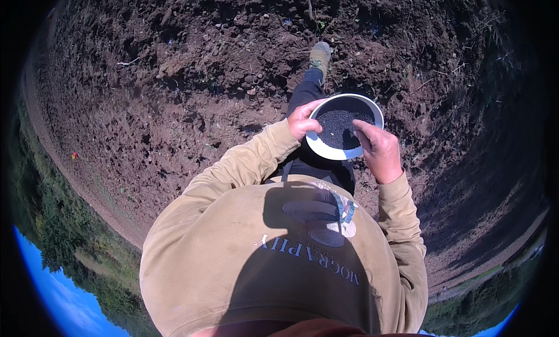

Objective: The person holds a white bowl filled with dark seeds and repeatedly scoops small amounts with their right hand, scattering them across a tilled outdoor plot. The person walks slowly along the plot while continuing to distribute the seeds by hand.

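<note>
A round white bucket point(335, 153) is held in front of my waist, over my legs. Dark granules point(336, 121) lie inside it, with one small pale speck among them. My left hand point(302, 122) grips the bucket's left rim, thumb on the inner side and fingers outside. Over the right part of the bucket is my right hand point(381, 150), its thumb and fingertips drawn close together just above the granules. Whether anything sits between those fingertips is too small to tell. A shadow of that hand falls on the granules.
Rough, cloddy brown soil point(209, 70) with stones and dry stalks surrounds me. One boot point(320, 57) stands forward on it. A small red-and-yellow object point(74, 155) lies far left. Trees point(65, 219) border the field, and shadow darkens the ground at right.
</note>
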The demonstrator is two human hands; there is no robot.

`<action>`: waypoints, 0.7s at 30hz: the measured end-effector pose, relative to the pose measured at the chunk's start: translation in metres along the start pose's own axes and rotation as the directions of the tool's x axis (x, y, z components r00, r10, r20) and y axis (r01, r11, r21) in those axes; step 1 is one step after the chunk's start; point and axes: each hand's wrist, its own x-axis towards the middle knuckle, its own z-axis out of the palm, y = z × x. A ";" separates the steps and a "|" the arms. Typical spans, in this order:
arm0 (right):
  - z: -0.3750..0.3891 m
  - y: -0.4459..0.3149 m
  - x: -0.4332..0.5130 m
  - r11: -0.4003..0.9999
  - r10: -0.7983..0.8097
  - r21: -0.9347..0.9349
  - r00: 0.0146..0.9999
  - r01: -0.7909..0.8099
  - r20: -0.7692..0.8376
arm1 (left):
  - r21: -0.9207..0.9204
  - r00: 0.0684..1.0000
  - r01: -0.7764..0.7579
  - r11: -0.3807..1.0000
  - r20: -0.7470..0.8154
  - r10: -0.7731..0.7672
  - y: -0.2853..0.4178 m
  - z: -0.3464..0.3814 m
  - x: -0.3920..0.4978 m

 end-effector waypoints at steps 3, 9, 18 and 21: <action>0.018 -0.009 0.010 0.951 -0.049 -0.295 0.987 0.093 0.151 | -0.049 0.999 -0.043 0.998 0.010 0.043 -0.001 -0.004 -0.001; 0.030 -0.014 0.037 0.931 -0.117 -0.306 0.956 0.199 0.268 | -0.042 0.997 -0.079 0.996 -0.031 0.077 0.002 -0.019 -0.010; 0.027 -0.041 0.100 0.975 -0.151 0.154 0.986 0.160 -0.068 | -0.163 0.981 -0.166 0.973 -0.126 0.147 0.008 -0.051 -0.026; 0.047 -0.029 0.148 0.971 -0.186 0.122 0.969 0.207 -0.160 | -0.175 0.962 -0.203 0.963 -0.221 0.162 0.006 -0.065 -0.041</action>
